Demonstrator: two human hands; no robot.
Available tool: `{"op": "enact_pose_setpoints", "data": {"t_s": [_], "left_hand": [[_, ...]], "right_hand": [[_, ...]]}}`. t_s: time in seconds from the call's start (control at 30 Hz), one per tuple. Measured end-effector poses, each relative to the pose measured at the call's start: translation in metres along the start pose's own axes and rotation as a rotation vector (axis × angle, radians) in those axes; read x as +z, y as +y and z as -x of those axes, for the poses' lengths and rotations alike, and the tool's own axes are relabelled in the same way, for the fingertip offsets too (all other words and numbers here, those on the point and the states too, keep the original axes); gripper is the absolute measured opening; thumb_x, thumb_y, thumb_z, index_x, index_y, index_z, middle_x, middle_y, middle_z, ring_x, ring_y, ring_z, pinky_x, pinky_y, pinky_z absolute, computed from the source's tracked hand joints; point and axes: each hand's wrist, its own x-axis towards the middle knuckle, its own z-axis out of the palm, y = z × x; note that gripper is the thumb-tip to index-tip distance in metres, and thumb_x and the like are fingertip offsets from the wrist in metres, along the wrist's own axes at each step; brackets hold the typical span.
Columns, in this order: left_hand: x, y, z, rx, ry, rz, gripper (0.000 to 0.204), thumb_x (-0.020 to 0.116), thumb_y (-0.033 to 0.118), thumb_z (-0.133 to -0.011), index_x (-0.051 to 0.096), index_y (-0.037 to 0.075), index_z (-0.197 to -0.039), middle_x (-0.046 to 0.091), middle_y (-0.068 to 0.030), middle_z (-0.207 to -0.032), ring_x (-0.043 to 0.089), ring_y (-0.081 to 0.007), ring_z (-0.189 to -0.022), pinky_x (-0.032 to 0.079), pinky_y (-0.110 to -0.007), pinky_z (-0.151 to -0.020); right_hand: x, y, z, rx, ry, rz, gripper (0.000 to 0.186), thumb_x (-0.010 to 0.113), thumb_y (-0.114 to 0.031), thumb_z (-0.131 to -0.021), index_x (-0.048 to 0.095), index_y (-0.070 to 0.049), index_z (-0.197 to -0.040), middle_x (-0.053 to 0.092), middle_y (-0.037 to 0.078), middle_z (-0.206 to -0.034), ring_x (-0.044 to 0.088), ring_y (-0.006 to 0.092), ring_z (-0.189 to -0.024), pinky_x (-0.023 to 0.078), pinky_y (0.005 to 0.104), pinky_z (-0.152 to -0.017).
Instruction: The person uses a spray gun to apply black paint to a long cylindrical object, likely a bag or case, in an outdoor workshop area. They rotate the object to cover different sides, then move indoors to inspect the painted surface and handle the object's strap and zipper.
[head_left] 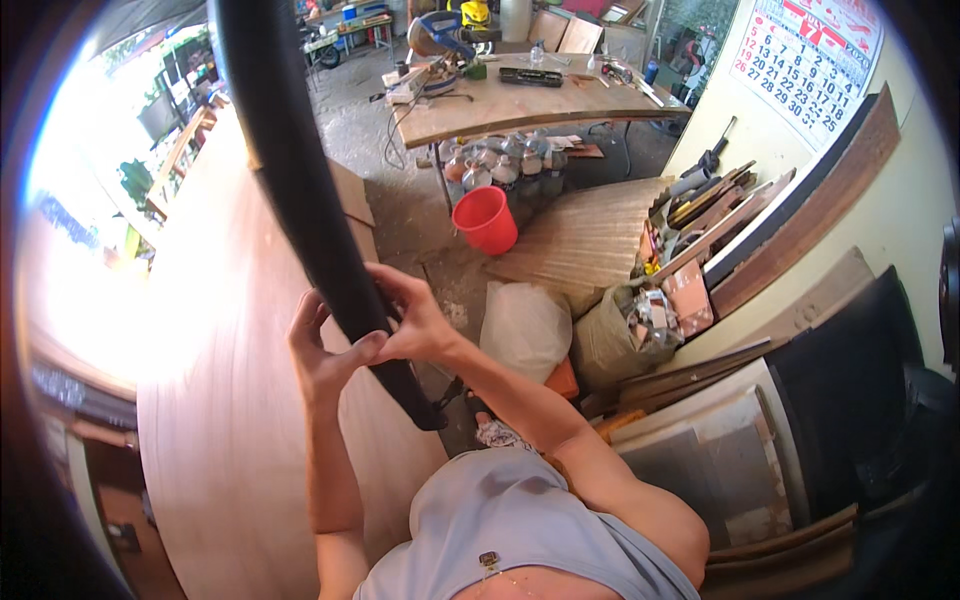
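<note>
A long black bar point(300, 190) slants from the top edge of the head view down to just in front of my body. Whether it is solid or hollow, I cannot tell. My left hand point(328, 345) grips it near its lower end, the thumb reaching across the front. Close beside, my right hand point(412, 318) is curled round the bar's right side. Both thumbs nearly meet on the black surface, and some fingertips are hidden behind the bar. Below the bar and to its left stretches a large pale plywood sheet point(230, 420).
Ahead stands a wooden worktable point(540, 108) with tools on top and plastic bottles point(500, 160) beneath. A red bucket point(484, 222), a white sack point(524, 328) and a stuffed brown sack point(615, 340) sit on the floor. Boards point(800, 220) lean along the right wall.
</note>
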Motion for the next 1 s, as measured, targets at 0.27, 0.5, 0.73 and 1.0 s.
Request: {"op": "enact_pose_setpoints", "data": {"t_s": [0.27,0.5,0.73,1.0], "left_hand": [[-0.049,-0.093,-0.116,-0.076,0.271,0.051,0.054,0.079,0.013,-0.053,0.061,-0.006,-0.101,0.063,-0.0072,-0.089,0.060,-0.0168,-0.083,0.048,-0.028,-0.076],[-0.141,-0.169,-0.158,0.007,0.559,-0.034,0.051,0.078,0.014,-0.052,0.061,-0.004,-0.096,0.063,-0.0063,-0.088,0.059,-0.0167,-0.079,0.047,-0.028,-0.072],[-0.194,-0.268,-0.182,0.104,0.665,-0.050,0.069,0.078,0.018,-0.049,0.052,-0.003,-0.109,0.060,-0.0137,-0.097,0.060,-0.0258,-0.086,0.050,-0.037,-0.077],[-0.229,-0.382,-0.267,0.090,0.804,-0.175,0.068,0.081,0.020,-0.051,0.053,-0.002,-0.109,0.058,-0.0121,-0.096,0.059,-0.0242,-0.086,0.050,-0.037,-0.076]], "right_hand": [[-0.017,0.074,-0.131,0.008,-0.221,0.234,0.102,0.087,-0.035,-0.053,0.037,-0.005,-0.137,0.044,0.019,-0.130,0.045,0.0273,-0.121,0.037,0.0369,-0.100],[-0.076,0.171,-0.204,0.147,-0.303,0.314,0.098,0.085,-0.042,-0.058,0.038,-0.008,-0.137,0.036,0.018,-0.138,0.035,0.0318,-0.129,0.031,0.0421,-0.105],[-0.164,0.315,-0.312,0.598,-0.401,0.364,0.067,0.078,-0.038,-0.069,0.054,-0.004,-0.122,0.058,0.014,-0.118,0.053,0.0234,-0.112,0.042,0.0367,-0.095],[-0.234,0.470,-0.513,0.671,-0.705,0.640,0.058,0.076,-0.039,-0.073,0.059,-0.004,-0.116,0.063,0.015,-0.105,0.061,0.0225,-0.098,0.049,0.0344,-0.085]]}}
